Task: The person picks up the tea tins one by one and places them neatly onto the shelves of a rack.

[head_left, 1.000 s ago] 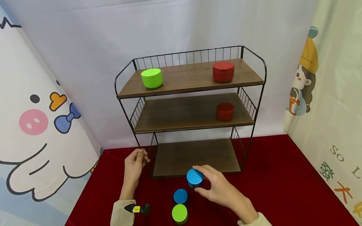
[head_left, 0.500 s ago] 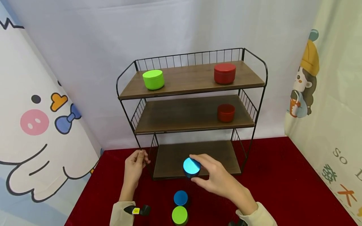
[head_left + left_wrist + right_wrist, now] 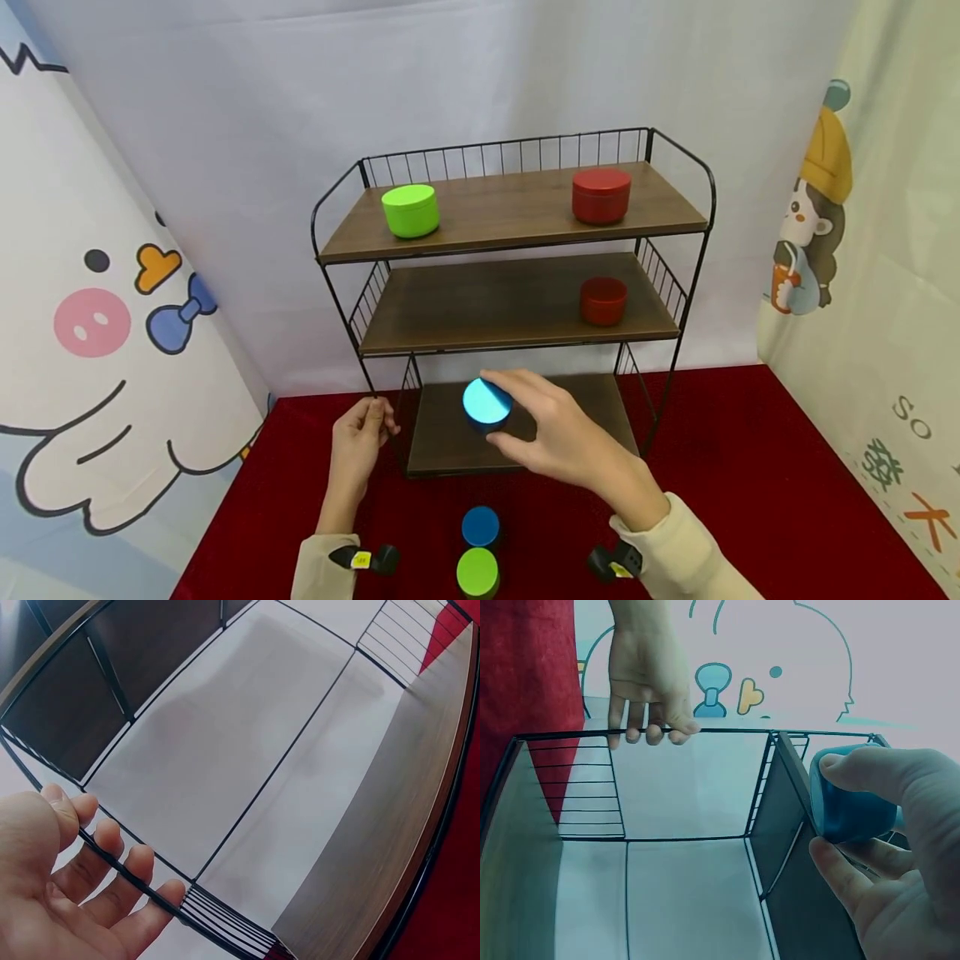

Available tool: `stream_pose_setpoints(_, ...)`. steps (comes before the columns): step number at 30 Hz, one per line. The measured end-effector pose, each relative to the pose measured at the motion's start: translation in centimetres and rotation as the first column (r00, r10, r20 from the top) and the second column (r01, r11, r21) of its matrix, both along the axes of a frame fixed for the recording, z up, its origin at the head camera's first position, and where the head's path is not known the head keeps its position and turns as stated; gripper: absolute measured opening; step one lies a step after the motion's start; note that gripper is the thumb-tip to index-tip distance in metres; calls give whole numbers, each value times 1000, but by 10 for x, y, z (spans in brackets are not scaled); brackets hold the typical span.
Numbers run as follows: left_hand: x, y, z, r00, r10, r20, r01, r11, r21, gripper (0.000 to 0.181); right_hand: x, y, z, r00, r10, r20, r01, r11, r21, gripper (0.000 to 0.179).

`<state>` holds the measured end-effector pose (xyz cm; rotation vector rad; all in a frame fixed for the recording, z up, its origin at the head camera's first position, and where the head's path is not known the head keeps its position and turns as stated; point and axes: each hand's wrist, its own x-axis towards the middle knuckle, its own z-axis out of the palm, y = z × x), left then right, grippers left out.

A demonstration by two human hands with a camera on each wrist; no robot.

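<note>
Right hand [image 3: 558, 433] is pinching the blue tin [image 3: 486, 404]; left hand [image 3: 358, 435] is gripping the rack post [image 3: 348, 332]. Sound handling is requiring a level tin, clear of the middle shelf [image 3: 480, 304].

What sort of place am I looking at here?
Probably a staged indoor set rather than a real shop or pantry: cartoon-print drapes hang at both sides, a red cloth covers the surface, and a small rack stands there.

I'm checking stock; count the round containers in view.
6: green container and red container on the top shelf, second red container on the middle shelf, blue container in the right hand, second blue container and second green container on the red cloth. Some may be hidden.
</note>
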<state>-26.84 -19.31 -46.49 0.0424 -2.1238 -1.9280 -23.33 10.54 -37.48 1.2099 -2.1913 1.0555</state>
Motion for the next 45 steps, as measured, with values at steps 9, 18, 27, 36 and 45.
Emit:
stream_pose_setpoints(9, 2, -1, -3, 1000, 20, 3, -20, 999, -35, 34, -12, -9, 17, 998, 24, -58, -20, 998, 66, 70)
stream_pose_setpoints(18, 2, -2, -3, 1000, 23, -2, -23, 1000, -14, 33, -26, -17, 36, 997, 52, -58, -46, 995, 92, 68)
stream_pose_setpoints(27, 1, -1, -5, 1000, 26, 1, -26, 999, -23, 37, -42, -29, 50, 996, 73, -46, -69, 993, 93, 68)
stream_pose_setpoints(36, -1, -1, -5, 1000, 20, -16, -21, 1000, -18, 36, -53, -43, 64, 992, 64, -107, -51, 992, 118, 67)
stream_pose_setpoints(45, 0, 0, -3, 1000, 21, -14, -21, 999, -35, 37, -66, -55, 76, 998, 54, -33, -48, 985, 166, 67)
